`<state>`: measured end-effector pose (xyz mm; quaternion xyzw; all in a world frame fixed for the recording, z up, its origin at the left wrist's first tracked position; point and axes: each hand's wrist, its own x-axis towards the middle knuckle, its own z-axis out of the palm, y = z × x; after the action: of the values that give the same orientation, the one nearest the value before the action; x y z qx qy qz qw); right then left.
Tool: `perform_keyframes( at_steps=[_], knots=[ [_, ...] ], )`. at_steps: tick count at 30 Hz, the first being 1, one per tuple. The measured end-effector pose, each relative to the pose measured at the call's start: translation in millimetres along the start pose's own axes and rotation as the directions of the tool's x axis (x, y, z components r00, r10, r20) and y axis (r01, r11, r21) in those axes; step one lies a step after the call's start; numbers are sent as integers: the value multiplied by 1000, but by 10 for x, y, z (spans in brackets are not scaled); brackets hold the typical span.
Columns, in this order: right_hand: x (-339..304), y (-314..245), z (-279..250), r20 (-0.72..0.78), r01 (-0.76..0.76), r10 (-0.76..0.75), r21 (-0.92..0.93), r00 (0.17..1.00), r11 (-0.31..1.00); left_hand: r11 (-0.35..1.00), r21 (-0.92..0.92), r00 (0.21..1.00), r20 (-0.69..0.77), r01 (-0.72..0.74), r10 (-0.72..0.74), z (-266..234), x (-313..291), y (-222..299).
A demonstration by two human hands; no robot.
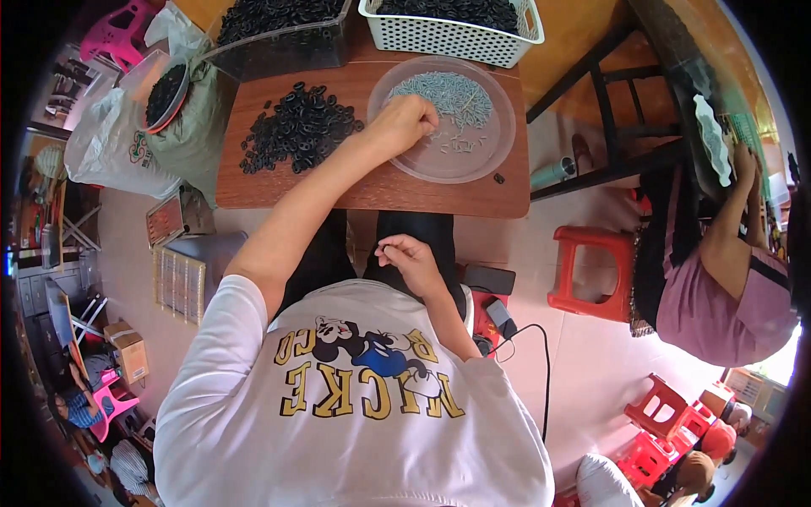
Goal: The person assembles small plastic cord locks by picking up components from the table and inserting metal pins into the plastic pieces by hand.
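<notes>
My left hand point(409, 123) reaches over a round clear plastic tray point(411, 167). Its fingers are pinched together just above a pile of small, thin, silvery blue screw-like pieces point(456, 91); whatever they grip is hidden. Closer to me, above my lap, my right hand point(412, 260) is held with thumb and fingertips curled together. Something dark may sit between them, too small to make out. Left of the tray, a heap of small black oval rings point(302, 127) lies on the brown wooden table point(405, 197), partly behind my left forearm.
A clear bin point(287, 52) and a white perforated basket point(456, 38), both full of black rings, stand at the back. One loose black piece point(498, 178) lies right of the tray. Sacks point(190, 139) stand left; a red stool point(591, 270) and another person point(718, 287) are at right.
</notes>
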<state>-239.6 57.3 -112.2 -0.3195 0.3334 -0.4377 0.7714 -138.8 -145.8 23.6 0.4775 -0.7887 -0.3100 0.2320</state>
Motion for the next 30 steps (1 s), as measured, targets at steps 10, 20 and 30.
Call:
perform_keyframes(
  at_steps=[10, 20, 30],
  knots=[
    [2, -14, -20, 32, 6, -7, 30, 999, 1000, 951, 273, 985, 58, 144, -165, -73, -150, -48],
    [-13, -7, -26, 37, 18, -17, -14, 999, 1000, 942, 324, 993, 45, 92, -113, -6, -95, 7],
    [-7, -1, -22, 63, 26, -27, 14, 998, 1000, 997, 52, 997, 35, 60, -62, -38, -82, -113]
  ],
)
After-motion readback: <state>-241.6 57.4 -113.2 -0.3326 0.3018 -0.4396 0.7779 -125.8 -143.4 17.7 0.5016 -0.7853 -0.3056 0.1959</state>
